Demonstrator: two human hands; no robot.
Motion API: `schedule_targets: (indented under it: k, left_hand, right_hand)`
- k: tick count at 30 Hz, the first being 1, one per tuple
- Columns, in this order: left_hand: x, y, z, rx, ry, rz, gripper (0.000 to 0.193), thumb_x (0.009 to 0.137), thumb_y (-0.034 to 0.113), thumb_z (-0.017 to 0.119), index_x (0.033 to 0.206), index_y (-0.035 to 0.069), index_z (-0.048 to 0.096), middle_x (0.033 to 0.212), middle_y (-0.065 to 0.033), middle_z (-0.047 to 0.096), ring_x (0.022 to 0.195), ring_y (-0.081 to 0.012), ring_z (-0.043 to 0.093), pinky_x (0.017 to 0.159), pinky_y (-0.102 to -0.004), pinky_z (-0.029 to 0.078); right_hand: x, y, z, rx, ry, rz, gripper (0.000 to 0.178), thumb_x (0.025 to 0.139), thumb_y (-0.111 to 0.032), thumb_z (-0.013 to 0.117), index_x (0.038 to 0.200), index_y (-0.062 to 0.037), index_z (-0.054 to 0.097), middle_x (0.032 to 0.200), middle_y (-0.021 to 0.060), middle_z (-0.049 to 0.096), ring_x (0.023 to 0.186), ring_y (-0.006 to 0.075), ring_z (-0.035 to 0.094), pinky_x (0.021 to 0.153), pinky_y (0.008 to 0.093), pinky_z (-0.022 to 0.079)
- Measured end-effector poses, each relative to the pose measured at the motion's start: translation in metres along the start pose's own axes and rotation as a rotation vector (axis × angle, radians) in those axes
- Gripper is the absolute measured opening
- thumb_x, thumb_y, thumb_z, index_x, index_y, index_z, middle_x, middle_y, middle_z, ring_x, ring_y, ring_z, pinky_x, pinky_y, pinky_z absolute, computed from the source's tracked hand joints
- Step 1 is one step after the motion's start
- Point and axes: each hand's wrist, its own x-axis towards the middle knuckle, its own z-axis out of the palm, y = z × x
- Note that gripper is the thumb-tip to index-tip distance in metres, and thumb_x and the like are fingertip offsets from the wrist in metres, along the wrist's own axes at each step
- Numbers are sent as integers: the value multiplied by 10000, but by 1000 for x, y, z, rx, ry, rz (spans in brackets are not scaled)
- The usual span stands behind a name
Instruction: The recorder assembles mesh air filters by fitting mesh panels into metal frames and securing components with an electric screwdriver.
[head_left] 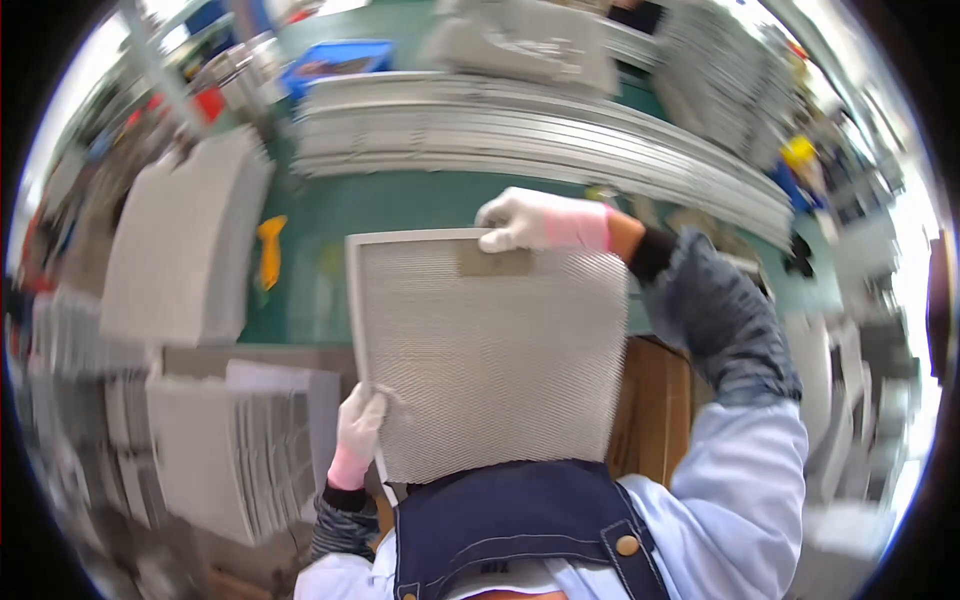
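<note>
A square silver mesh panel (490, 360) is held tilted in front of my body, over the near edge of the green table (400, 200). A light metal frame strip runs along its left and top sides. My right hand (530, 218), in a white and pink glove, is closed over the top frame edge, beside a grey-beige patch (495, 262) on the mesh. Lower down, my left hand (360, 430) in a matching glove grips the left frame edge, its fingers wrapped round it. The panel's bottom edge meets my dark apron (530, 505).
A yellow-handled tool (269, 250) lies left of the panel, beside a tall panel stack (175, 245). Long metal strips (480, 125) span the table behind. A blue tray (340, 62) sits at the back left. More panels (200, 450) stand lower left; a cardboard box (655, 410) is right.
</note>
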Motion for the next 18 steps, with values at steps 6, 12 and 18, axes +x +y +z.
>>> schedule_targets:
  k: [6, 12, 18]
  left_hand:
    - [32, -13, 16, -266, -8, 55, 325, 1007, 212, 492, 1170, -59, 569, 1070, -82, 648, 927, -143, 598, 833, -269, 461]
    - [46, -19, 26, -336, -72, -13, 396, 993, 270, 530, 1179, -79, 551, 1099, -99, 646, 949, -156, 601, 864, -280, 458]
    - [40, -31, 32, -271, 10, -64, 437, 985, 292, 544, 1187, -95, 541, 1094, -110, 645, 946, -163, 607, 855, -285, 468]
  right_hand:
    - [-147, 34, -49, 471, 222, 531, 532, 779, -193, 772, 1177, 99, 572, 944, 132, 639, 770, 197, 643, 635, 321, 583]
    - [-192, 60, 64, 842, 725, 514, 401, 861, -358, 722, 1000, -1, 604, 775, 18, 571, 558, 98, 540, 461, 253, 478]
    - [-222, 79, 209, 1172, 796, 318, 365, 938, -350, 621, 1064, -10, 581, 824, -28, 537, 704, 54, 490, 606, 232, 449]
